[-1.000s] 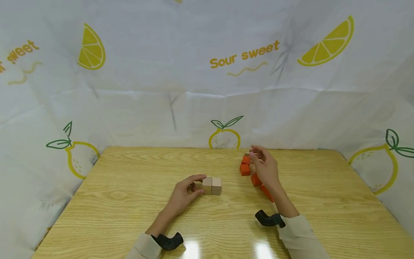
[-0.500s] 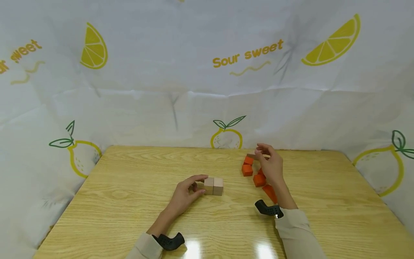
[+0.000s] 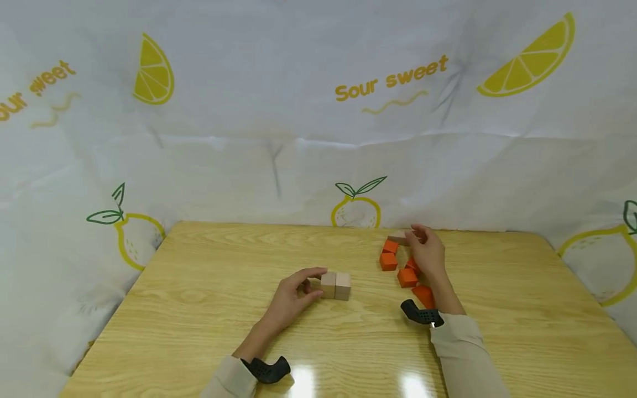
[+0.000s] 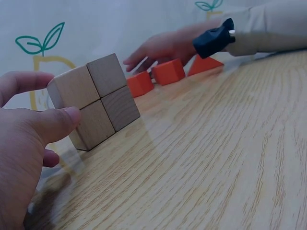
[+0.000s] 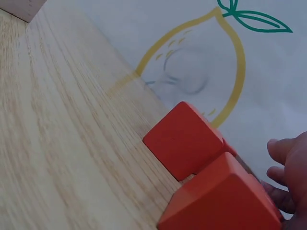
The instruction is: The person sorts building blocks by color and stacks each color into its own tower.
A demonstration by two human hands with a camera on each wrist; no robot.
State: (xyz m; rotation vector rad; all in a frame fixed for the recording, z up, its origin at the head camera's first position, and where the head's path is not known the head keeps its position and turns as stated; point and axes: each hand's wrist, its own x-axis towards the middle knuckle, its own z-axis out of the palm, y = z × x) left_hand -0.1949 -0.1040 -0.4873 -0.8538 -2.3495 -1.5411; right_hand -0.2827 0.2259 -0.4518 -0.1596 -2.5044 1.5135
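My left hand [image 3: 293,296] holds the left side of a block of plain wooden cubes [image 3: 335,286], thumb in front and forefinger behind. In the left wrist view these cubes [image 4: 96,100] stand two high and two wide, their edges touching. At the back right, my right hand [image 3: 428,251] pinches the right end of a plain wooden block [image 3: 398,237], thumb on the near side; the fingers partly hide it. Just in front of that block lie orange pieces [image 3: 389,261], cubes among them. An orange triangular piece [image 3: 423,297] lies beneath the right wrist.
The wood-grain table [image 3: 199,320] ends at a white cloth [image 3: 239,177] printed with lemons, close behind the right hand. A black device [image 3: 422,314] is strapped to the right wrist, another [image 3: 269,370] to the left. Orange pieces lie between the hands.
The right hand has closed in on the plain block at the back, whose lighter face now shows more. The left hand stays on its cubes. The head view has shifted slightly.
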